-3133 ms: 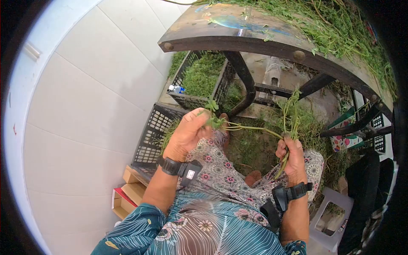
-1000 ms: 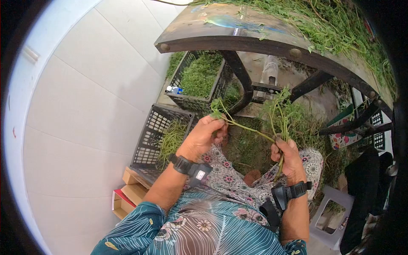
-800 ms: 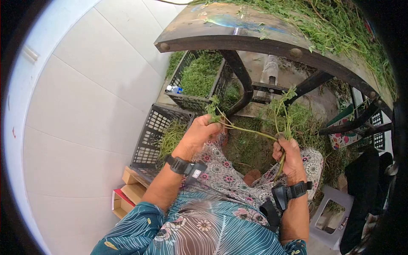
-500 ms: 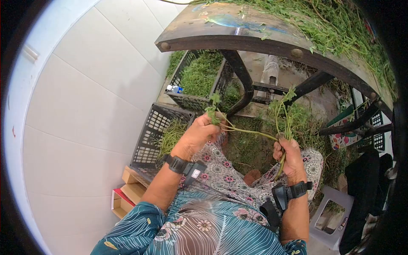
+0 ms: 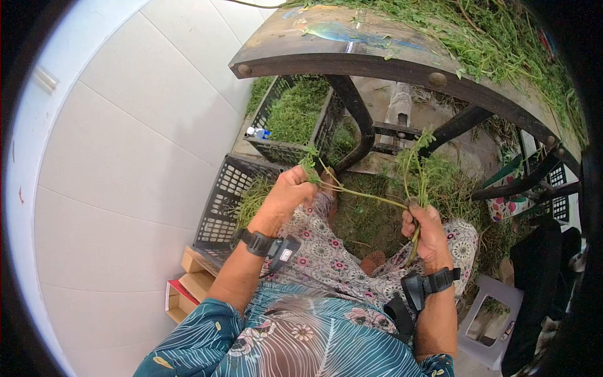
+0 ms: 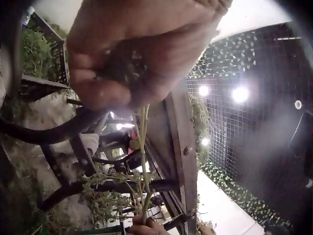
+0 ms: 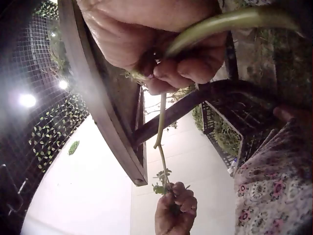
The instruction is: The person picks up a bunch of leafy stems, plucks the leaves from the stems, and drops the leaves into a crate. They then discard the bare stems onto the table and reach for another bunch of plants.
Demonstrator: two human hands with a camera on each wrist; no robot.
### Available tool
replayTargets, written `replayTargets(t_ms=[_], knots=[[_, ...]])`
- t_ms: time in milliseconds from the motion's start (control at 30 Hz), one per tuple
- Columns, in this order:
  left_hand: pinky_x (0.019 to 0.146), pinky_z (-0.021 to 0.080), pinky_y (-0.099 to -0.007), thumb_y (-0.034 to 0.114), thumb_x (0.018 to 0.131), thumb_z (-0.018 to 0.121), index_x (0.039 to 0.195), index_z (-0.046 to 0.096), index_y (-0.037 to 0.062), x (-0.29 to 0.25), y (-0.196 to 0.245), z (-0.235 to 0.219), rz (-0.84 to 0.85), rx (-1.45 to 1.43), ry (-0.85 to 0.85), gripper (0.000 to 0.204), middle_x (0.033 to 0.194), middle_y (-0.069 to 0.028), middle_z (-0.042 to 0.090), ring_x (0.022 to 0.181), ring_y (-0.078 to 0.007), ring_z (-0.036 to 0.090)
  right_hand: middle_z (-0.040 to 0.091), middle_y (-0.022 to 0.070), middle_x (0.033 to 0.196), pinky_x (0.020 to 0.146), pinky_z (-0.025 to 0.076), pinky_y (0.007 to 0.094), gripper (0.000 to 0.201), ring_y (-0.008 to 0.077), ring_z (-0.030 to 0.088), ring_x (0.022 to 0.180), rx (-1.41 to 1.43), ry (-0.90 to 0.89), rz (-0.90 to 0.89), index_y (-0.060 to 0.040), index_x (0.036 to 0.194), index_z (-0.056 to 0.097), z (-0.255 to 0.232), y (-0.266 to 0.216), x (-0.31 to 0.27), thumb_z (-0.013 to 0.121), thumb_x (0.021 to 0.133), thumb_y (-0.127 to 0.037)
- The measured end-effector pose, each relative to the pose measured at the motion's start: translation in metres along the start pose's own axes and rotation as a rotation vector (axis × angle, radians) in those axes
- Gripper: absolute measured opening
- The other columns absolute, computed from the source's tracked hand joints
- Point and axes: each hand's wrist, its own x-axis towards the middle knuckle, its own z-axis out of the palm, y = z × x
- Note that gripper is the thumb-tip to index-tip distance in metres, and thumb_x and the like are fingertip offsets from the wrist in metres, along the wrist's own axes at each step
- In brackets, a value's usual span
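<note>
A long green leafy stem [image 5: 370, 196] stretches between the two hands above the lap. My left hand [image 5: 284, 200] pinches its forked, leafy end with curled fingers, and small leaves [image 5: 309, 159] stick out beyond the fingertips. My right hand [image 5: 431, 231] grips the thicker end, its fingers wrapped round it. Further leafy shoots [image 5: 417, 164] rise from that same grip, and the cut stem end [image 7: 234, 22] pokes out past the palm in the right wrist view. In the left wrist view, the left palm [image 6: 146, 54] closes over dark greenery, mostly hidden by the fingers.
A wooden table [image 5: 333, 65] piled with greens [image 5: 477, 31] arches overhead. Below stand a black crate [image 5: 317, 135] of leaves and another crate [image 5: 217, 204] holding stems. Cut greens litter the floor. A grey plastic stool [image 5: 468, 320] is at right, a cardboard box [image 5: 196, 286] at left.
In the last half second my left hand has drawn slightly left and toward the body, pulling the stem straighter. The right hand keeps its grip nearly in place.
</note>
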Motion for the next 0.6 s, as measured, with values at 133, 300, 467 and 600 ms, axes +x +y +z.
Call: replayTargets(t_ms=[133,300,467,600], knots=[[0.044,0.033,-0.0202,-0.005,0.066,0.048,0.077,0.053,0.0028,0.003,0.001,0.009,0.078,-0.058,0.072,0.014,0.065,-0.0027,0.051,0.05,-0.008,0.042,0.049,0.0014,0.064,0.043,0.033,0.0237,0.013,0.0089,0.041,0.049,-0.006,-0.02,0.003,-0.0053,0.095,0.049,-0.004,0.003,0.003,0.052,0.088,-0.015],[0.046,0.034,-0.0212,-0.006,0.072,0.046,0.078,0.05,0.0063,0.014,-0.009,-0.026,0.043,-0.418,0.153,0.014,0.071,-0.0038,0.049,0.055,-0.01,0.041,0.048,0.002,0.063,0.043,0.033,0.0224,0.01,0.0086,0.04,0.049,0.031,0.04,-0.097,-0.0078,0.085,0.046,-0.018,-0.003,0.001,0.053,0.086,-0.015],[0.05,0.04,-0.0235,0.006,0.081,0.053,0.082,0.052,0.0063,0.011,-0.015,-0.028,-0.117,-0.665,0.099,0.001,0.079,-0.0048,0.054,0.062,-0.0118,0.047,0.048,0.0022,0.062,0.042,0.032,0.0237,0.011,0.0086,0.04,0.048,0.031,-0.011,-0.084,-0.0086,0.085,0.046,-0.015,-0.002,0.0,0.053,0.086,-0.016],[0.054,0.042,-0.0237,0.014,0.085,0.052,0.088,0.054,0.0062,0.008,-0.025,0.002,-0.249,-0.647,0.054,0.009,0.079,-0.0039,0.056,0.064,-0.0123,0.049,0.049,0.0025,0.063,0.042,0.032,0.023,0.011,0.0085,0.041,0.05,0.014,-0.057,-0.032,-0.0071,0.085,0.048,-0.01,0.001,0.002,0.054,0.086,-0.016]])
